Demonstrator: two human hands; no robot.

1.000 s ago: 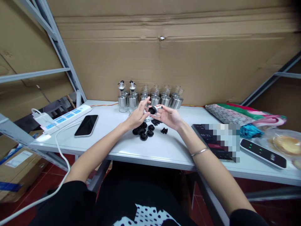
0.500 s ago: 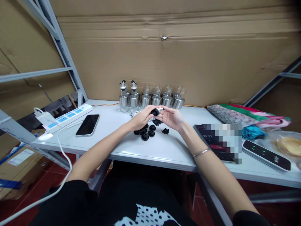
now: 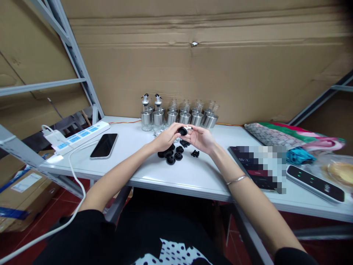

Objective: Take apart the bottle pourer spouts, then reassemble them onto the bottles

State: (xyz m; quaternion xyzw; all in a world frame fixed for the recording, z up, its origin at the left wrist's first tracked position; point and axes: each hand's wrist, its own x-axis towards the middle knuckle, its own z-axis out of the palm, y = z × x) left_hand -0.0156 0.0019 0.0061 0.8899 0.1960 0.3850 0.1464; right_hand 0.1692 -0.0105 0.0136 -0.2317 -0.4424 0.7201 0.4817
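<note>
Between my hands is a black-and-white pour spout, its ribbed black stopper toward the left and its white part toward the right. My left hand is closed around the stopper end. The fingertips of my right hand pinch the white end, its palm turned partly up. On the table below lie several black ribbed stoppers in a cluster, and to their right a small group of tiny black caps. Further small black parts lie partly hidden under my hands.
Glass bottles with steel sleeves stand in rows at the back; two at the left carry spouts. A phone and power strip lie left. A tablet, a black-and-white device and patterned cloth lie right.
The spout has turned slightly between my fingers, showing a bit more of its white part. Both hands stay in nearly the same place; the whole view has shifted slightly.
</note>
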